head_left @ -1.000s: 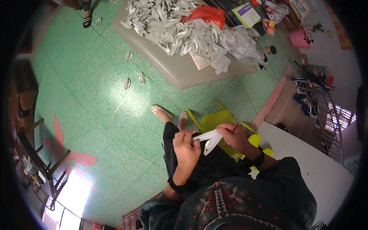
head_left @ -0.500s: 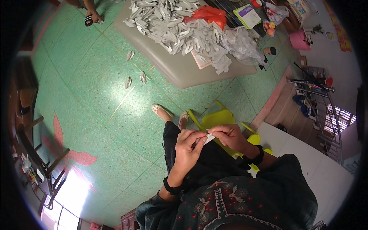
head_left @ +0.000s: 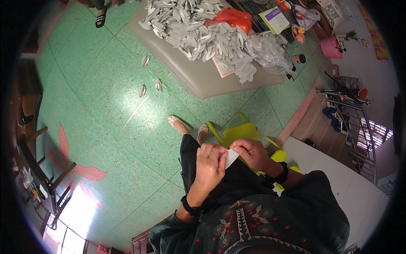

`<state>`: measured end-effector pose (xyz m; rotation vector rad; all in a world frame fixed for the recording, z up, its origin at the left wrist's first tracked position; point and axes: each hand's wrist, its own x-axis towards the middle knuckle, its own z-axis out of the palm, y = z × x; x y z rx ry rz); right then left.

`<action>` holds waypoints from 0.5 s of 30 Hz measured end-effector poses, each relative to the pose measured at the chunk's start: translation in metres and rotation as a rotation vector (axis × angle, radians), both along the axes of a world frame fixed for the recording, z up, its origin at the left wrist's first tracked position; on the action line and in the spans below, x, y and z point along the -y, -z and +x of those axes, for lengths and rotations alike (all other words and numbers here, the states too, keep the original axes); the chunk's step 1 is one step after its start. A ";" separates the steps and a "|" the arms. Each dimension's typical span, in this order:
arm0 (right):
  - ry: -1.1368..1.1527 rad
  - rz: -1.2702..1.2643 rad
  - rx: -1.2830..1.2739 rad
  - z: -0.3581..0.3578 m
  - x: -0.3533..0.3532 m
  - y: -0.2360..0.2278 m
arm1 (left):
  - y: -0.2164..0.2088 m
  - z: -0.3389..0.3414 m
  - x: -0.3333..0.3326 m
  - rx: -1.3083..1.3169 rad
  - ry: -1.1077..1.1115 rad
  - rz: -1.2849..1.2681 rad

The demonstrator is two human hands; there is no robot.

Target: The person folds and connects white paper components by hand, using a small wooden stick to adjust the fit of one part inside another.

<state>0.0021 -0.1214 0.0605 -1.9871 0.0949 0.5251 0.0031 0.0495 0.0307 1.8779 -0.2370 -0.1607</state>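
Above my lap, both hands meet around a small, flat white strip (head_left: 231,158), which looks like folded paper or thin card. My left hand (head_left: 210,164) pinches its left side, fingers bent over it. At its upper right end, my right hand (head_left: 250,152) grips it between thumb and forefinger. The strip's lower part shows between the hands; the rest is under my fingers. On the grey table (head_left: 186,82) ahead lies a big heap of similar grey-white folded pieces (head_left: 198,31).
A red plastic bag (head_left: 230,19) and a clear plastic bag (head_left: 268,51) lie by the heap. Several folded pieces (head_left: 142,90) are on the green floor. A yellow-green chair (head_left: 240,132) stands in front of me. At far left, another person's sandalled foot (head_left: 100,20) shows.
The white strip has turned steeper, and more of its face shows between my hands. My left fingers have curled over it. The other person's hand has moved away from the sandal.
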 end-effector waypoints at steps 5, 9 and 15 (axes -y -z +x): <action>-0.067 0.019 -0.145 0.013 0.005 -0.008 | -0.005 0.007 0.005 0.086 0.011 0.066; -0.105 0.038 -0.024 0.016 0.012 -0.010 | -0.003 0.006 -0.001 0.012 -0.009 -0.046; -0.142 0.070 0.038 0.013 0.016 -0.008 | -0.005 0.003 -0.008 -0.115 0.007 -0.150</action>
